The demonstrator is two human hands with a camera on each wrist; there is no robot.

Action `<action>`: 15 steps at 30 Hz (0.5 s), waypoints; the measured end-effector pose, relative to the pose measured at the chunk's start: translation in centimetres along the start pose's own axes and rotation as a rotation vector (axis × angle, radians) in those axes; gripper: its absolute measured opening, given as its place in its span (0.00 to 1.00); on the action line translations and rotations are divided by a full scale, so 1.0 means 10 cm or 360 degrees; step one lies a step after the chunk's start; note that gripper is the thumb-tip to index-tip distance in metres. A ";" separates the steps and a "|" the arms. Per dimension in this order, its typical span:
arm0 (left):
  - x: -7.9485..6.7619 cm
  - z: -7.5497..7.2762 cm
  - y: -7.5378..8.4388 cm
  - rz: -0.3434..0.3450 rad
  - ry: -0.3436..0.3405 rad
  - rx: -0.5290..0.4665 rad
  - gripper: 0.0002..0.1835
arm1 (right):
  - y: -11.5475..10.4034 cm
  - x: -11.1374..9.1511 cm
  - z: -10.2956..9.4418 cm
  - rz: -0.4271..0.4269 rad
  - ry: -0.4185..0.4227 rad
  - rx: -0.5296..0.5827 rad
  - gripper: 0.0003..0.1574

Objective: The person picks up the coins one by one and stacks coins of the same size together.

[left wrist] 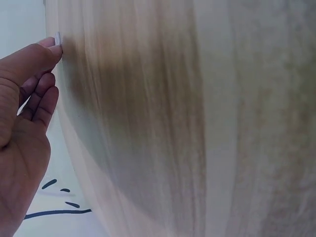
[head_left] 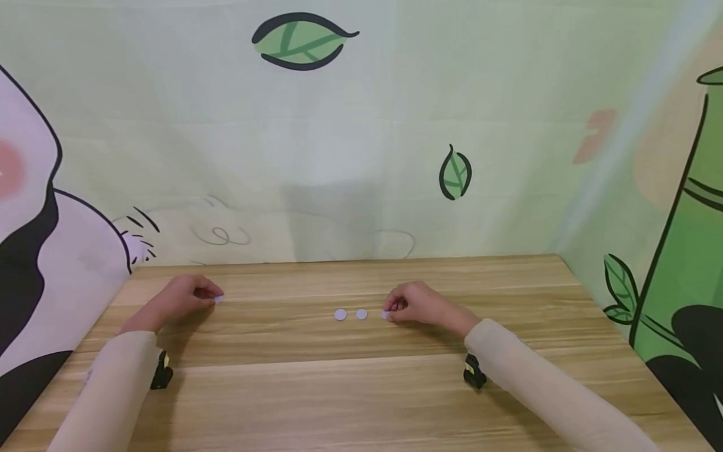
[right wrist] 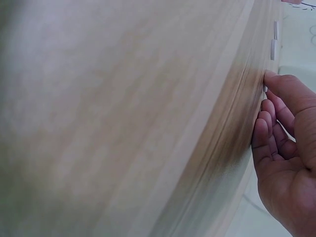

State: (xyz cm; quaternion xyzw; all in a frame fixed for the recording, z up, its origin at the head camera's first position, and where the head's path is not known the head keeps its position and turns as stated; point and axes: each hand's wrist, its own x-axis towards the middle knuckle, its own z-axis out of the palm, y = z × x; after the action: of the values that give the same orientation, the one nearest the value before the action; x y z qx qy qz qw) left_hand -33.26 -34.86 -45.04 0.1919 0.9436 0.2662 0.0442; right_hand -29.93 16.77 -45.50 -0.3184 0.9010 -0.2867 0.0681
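Near the table's back left, my left hand [head_left: 182,297] pinches a small white disc [left wrist: 58,39] between thumb and fingertips. In the left wrist view the disc stands edge-on above the wood, with the other fingers curled. My right hand [head_left: 420,304] is right of the middle, its thumb and fingertips pinching another white disc [head_left: 386,314] at the tabletop. Most of that disc is hidden by the fingers. Two more white discs, one farther left [head_left: 340,314] and one closer to the right hand [head_left: 361,314], lie flat in a row with it.
The wood-grain table [head_left: 316,402] ends at a wall cloth [head_left: 361,144] printed with leaves and cartoon figures. Black wrist devices, left [head_left: 162,371] and right [head_left: 474,371], sit by the sleeve cuffs.
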 end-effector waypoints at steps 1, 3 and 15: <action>0.00 0.00 -0.01 0.0008 0.0001 0.0003 0.08 | -0.01 0.00 0.00 0.0001 -0.0001 0.0004 0.05; -0.01 0.00 -0.02 0.0017 0.0005 0.0017 0.09 | -0.02 -0.01 -0.01 0.0002 -0.0005 0.0010 0.05; -0.05 -0.03 -0.08 -0.0122 0.0022 0.0107 0.12 | 0.00 0.00 0.00 -0.0010 0.0010 0.0019 0.06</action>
State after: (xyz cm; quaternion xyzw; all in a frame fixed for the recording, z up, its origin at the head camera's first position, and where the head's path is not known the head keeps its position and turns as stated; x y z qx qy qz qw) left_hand -33.10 -35.82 -45.26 0.1553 0.9589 0.2337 0.0413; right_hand -29.90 16.73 -45.49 -0.3200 0.8984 -0.2934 0.0664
